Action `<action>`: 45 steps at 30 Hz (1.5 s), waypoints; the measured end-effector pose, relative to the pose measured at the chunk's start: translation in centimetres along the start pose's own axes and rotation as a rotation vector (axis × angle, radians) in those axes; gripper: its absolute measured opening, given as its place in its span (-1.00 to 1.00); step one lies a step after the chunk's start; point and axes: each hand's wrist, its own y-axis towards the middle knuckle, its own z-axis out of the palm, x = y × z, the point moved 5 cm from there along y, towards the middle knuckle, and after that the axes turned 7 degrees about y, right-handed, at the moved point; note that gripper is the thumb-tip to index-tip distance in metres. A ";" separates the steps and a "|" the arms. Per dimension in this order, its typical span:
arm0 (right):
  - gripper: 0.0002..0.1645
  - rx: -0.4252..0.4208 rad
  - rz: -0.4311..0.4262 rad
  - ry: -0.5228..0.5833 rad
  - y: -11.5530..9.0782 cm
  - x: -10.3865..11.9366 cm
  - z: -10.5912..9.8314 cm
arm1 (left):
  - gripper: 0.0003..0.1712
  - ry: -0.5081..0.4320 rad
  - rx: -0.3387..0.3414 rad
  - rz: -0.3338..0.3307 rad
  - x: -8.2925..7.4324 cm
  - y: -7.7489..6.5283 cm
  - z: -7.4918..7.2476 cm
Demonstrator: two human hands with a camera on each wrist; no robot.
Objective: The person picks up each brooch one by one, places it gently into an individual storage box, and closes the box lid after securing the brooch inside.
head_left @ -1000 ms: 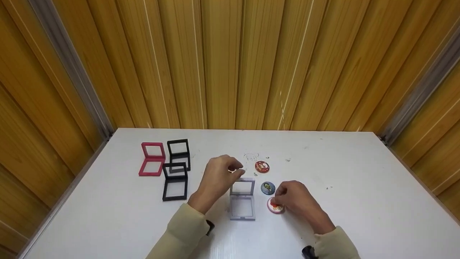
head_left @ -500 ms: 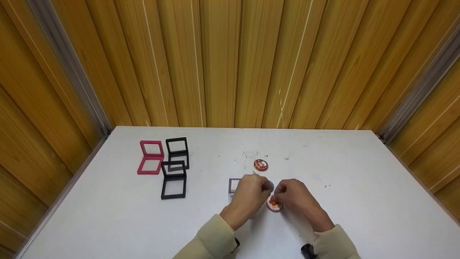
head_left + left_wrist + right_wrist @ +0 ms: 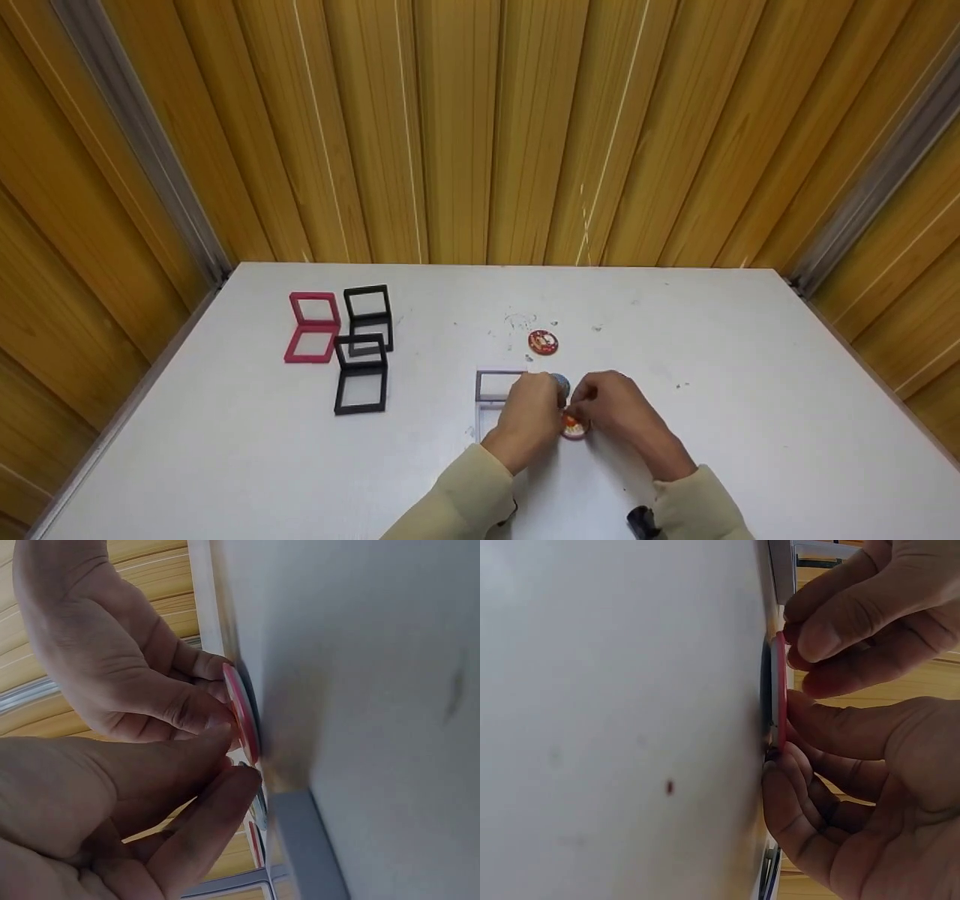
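Note:
A round pink-rimmed button badge point(image 3: 576, 430) with a red and white picture lies on the white table, close in front of me. My right hand point(image 3: 621, 409) holds it by the edge, thumb on its face, as the right wrist view shows. From the other side my left hand point(image 3: 528, 416) pinches at the near rim of the same badge point(image 3: 244, 716) with thumb and forefinger. Just beyond the fingers lies a blue badge point(image 3: 562, 385), partly covered by the left hand. An unfolded pale, see-through display frame point(image 3: 478, 387) is half hidden under the left wrist.
Farther back sits a red patterned badge point(image 3: 543, 343). On the left stand an unfolded pink frame point(image 3: 312, 328) and two black frames, one nearer point(image 3: 361, 409) and one behind point(image 3: 367, 289). Small scraps dot the white table point(image 3: 712, 450); a wood-patterned wall point(image 3: 487, 150) rises behind it.
My left hand has come right and down from above the pale frame to the pink-rimmed badge, now covering much of that frame. The right hand has stayed at the badge.

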 end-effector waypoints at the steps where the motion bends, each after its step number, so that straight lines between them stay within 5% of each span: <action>1: -0.79 0.002 0.000 0.000 0.0 0.0 0.0 | -0.91 -0.007 0.011 -0.009 0.1 0.0 0.0; 12: -0.79 0.007 0.003 -0.008 0.1 0.0 -0.1 | -0.88 0.026 -0.002 0.021 0.1 0.0 0.2; 20: -0.83 0.028 0.015 0.030 0.1 -0.5 -0.2 | -0.77 0.015 0.043 -0.042 0.9 0.4 0.5; 45: -0.90 0.165 0.099 0.203 -0.1 -1.7 -0.8 | -0.75 -0.036 0.078 -0.066 1.5 0.5 0.5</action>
